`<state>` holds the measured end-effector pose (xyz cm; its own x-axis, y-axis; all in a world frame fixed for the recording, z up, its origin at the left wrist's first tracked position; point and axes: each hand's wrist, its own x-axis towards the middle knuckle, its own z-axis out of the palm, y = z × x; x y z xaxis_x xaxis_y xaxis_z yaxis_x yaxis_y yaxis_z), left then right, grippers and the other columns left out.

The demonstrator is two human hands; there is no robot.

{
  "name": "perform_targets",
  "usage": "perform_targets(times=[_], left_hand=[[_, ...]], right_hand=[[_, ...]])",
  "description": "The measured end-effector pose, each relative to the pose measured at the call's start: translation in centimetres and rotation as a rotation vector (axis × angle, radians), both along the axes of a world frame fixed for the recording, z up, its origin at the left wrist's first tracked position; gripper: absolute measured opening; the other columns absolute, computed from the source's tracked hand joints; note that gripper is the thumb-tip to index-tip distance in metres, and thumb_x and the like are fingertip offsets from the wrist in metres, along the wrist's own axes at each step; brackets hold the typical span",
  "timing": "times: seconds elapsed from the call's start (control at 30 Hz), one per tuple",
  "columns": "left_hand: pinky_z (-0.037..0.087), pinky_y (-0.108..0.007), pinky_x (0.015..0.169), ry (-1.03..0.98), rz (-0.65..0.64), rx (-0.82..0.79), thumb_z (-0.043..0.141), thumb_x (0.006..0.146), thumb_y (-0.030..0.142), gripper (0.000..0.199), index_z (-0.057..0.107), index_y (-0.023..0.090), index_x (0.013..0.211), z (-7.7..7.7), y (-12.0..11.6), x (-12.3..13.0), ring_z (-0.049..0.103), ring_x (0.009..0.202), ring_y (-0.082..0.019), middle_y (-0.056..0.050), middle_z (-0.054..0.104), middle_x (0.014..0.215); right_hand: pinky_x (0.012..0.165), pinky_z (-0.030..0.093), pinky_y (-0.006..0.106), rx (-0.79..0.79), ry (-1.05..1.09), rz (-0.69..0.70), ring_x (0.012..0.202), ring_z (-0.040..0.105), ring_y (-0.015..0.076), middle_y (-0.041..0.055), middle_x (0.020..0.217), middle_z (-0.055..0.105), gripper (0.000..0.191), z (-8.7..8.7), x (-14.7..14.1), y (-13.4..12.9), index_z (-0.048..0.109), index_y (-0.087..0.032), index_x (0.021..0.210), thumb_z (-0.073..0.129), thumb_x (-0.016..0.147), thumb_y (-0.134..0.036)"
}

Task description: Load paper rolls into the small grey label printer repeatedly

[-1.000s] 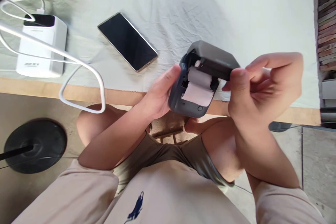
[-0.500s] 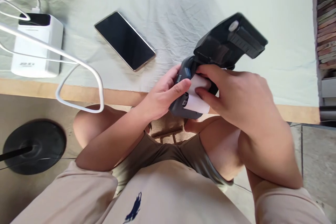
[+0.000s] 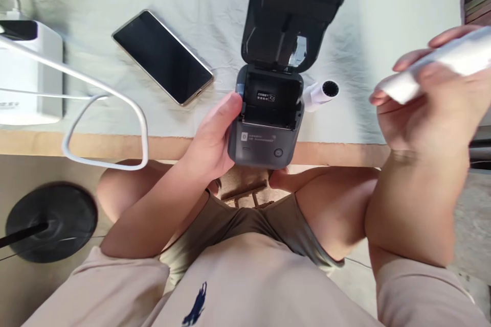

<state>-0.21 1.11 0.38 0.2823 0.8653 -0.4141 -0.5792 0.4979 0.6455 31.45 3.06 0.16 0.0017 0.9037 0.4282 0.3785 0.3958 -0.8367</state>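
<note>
My left hand [image 3: 213, 138] is wrapped round the side of a dark grey label printer [image 3: 263, 150], thumb near its rim. The printer's lid [image 3: 287, 15] stands wide open, and its paper bay shows bare, with a small printed label inside. Over at the right, my right hand [image 3: 429, 107] grips a white paper roll [image 3: 466, 56], blurred and partly cut off by the picture's edge. Just right of the printer, a white cylinder with a dark round end [image 3: 316, 94] lies on the cloth, partly hidden behind the printer.
A phone [image 3: 164, 56] with a dark screen lies left of the printer. Farther left stands a white charger block [image 3: 30, 82], its white cable [image 3: 143, 127] looping over the table edge [image 3: 169, 148]. A black round base [image 3: 51, 222] rests on the floor.
My right hand has drawn the paper roll out of the printer and carried it to the right. The printer has turned more upright, so its bay faces me.
</note>
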Motion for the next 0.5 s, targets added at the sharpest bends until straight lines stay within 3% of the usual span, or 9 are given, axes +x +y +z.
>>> perform_targets(times=[0.1, 0.2, 0.3, 0.37, 0.43, 0.5], left_hand=[[0.071, -0.035, 0.103, 0.062, -0.026, -0.094, 0.050, 0.120, 0.038, 0.036, 0.078, 0.020, 0.105, 0.5, 0.3, 0.2, 0.088, 0.117, -0.026, -0.005, 0.084, 0.082], [0.071, -0.031, 0.093, 0.101, 0.013, -0.099, 0.054, 0.120, 0.040, 0.036, 0.080, 0.020, 0.104, 0.9, 0.4, 0.5, 0.089, 0.108, -0.026, -0.004, 0.083, 0.080], [0.071, -0.033, 0.095, 0.100, 0.034, -0.115, 0.052, 0.121, 0.040, 0.041, 0.080, 0.021, 0.098, 1.0, 0.4, 0.7, 0.089, 0.108, -0.026, -0.005, 0.082, 0.078], [0.071, -0.035, 0.098, 0.080, 0.013, -0.112, 0.052, 0.121, 0.041, 0.043, 0.080, 0.020, 0.096, 0.9, 0.4, 0.6, 0.088, 0.111, -0.028, -0.006, 0.081, 0.076], [0.071, -0.032, 0.095, 0.043, -0.013, -0.081, 0.056, 0.120, 0.044, 0.042, 0.082, 0.020, 0.097, 0.7, 0.5, 0.4, 0.088, 0.107, -0.027, -0.005, 0.083, 0.078], [0.069, -0.027, 0.086, 0.006, -0.039, -0.037, 0.059, 0.119, 0.047, 0.042, 0.083, 0.020, 0.098, 0.4, 0.5, 0.2, 0.088, 0.102, -0.023, -0.003, 0.084, 0.080]], right_hand=[[0.079, 0.069, 0.049, 0.103, 0.002, -0.070, 0.082, 0.075, 0.0233, 0.0014, 0.110, 0.071, 0.049, -3.9, 1.7, 1.7, 0.073, -0.041, 0.121, 0.096, 0.086, -0.066], [0.097, 0.067, 0.051, 0.042, -0.218, -0.124, 0.099, 0.077, 0.0272, 0.0047, 0.109, 0.075, 0.060, -5.6, 2.5, 1.9, 0.068, -0.035, 0.125, 0.098, 0.083, -0.066], [0.104, 0.064, 0.057, 0.012, -0.367, -0.144, 0.112, 0.078, 0.0315, 0.0081, 0.125, 0.079, 0.069, -4.4, 1.7, 0.7, 0.063, -0.035, 0.138, 0.095, 0.083, -0.062], [0.106, 0.061, 0.060, 0.151, -0.413, -0.198, 0.130, 0.075, 0.0364, 0.0105, 0.144, 0.072, 0.071, -2.6, 0.1, -0.5, 0.061, -0.035, 0.147, 0.088, 0.088, -0.063], [0.101, 0.062, 0.058, 0.215, -0.466, -0.253, 0.124, 0.074, 0.0354, 0.0106, 0.139, 0.071, 0.053, -1.1, -2.0, -1.6, 0.065, -0.035, 0.146, 0.078, 0.100, -0.058], [0.094, 0.065, 0.056, 0.198, -0.553, -0.193, 0.115, 0.072, 0.0349, 0.0133, 0.135, 0.069, 0.053, -0.6, -3.9, -2.2, 0.067, -0.033, 0.144, 0.082, 0.098, -0.054]])
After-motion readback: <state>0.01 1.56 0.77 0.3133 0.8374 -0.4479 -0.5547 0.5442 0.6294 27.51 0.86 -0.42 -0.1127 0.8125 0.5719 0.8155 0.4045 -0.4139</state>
